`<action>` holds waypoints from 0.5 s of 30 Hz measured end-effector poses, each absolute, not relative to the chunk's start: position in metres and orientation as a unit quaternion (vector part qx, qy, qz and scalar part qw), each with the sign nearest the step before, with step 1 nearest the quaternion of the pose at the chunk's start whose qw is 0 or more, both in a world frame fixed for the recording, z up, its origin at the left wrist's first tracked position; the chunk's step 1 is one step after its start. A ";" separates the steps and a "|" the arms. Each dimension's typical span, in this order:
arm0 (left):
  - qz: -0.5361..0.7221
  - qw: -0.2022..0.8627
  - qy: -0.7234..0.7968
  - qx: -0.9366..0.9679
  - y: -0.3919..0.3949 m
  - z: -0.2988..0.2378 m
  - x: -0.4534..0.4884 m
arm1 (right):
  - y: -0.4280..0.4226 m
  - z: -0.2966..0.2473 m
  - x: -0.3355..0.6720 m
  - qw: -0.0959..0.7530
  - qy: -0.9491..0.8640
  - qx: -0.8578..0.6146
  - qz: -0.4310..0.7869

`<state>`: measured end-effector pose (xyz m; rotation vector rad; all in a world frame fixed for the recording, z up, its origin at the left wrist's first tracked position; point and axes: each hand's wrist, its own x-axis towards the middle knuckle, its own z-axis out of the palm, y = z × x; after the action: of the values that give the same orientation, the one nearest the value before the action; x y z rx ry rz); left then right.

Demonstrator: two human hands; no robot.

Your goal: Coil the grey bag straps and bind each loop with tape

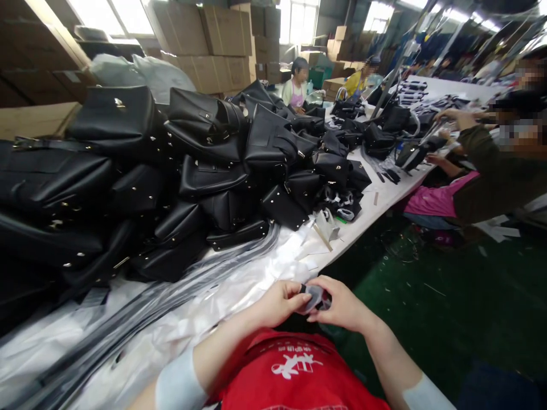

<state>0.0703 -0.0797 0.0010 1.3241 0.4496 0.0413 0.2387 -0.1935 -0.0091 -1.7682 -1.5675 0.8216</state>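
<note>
A small dark, partly translucent piece point(314, 298) is pinched between the fingers point(299, 300).

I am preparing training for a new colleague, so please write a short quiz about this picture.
1. True or false: only the left hand touches the small dark-and-grey piece.
2. Which colour is the wearer's apron: A blue, B red, C green?
3. Fill in: the biggest heap of black handbags lies on the picture's ____ side.

Key: 1 false, the right hand touches it too; 2 B; 3 left.

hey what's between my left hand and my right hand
In the head view, a small black and cloudy-grey item lies there, held by your left hand and right hand.
</note>
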 end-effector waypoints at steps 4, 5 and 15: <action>0.069 0.805 0.287 0.515 -0.073 -0.016 0.081 | -0.191 -0.007 0.265 0.222 -0.636 -0.706 0.218; 0.108 0.813 0.308 0.482 -0.072 -0.018 0.084 | -0.191 -0.009 0.273 0.202 -0.649 -0.705 0.204; 0.145 0.894 0.256 0.338 -0.096 0.021 0.112 | -0.179 -0.038 0.355 0.182 -0.699 -0.569 0.392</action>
<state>0.1120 -0.0956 0.0208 0.7008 0.5306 0.3016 0.3553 -0.1791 -0.0380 -1.6060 -1.9742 1.1077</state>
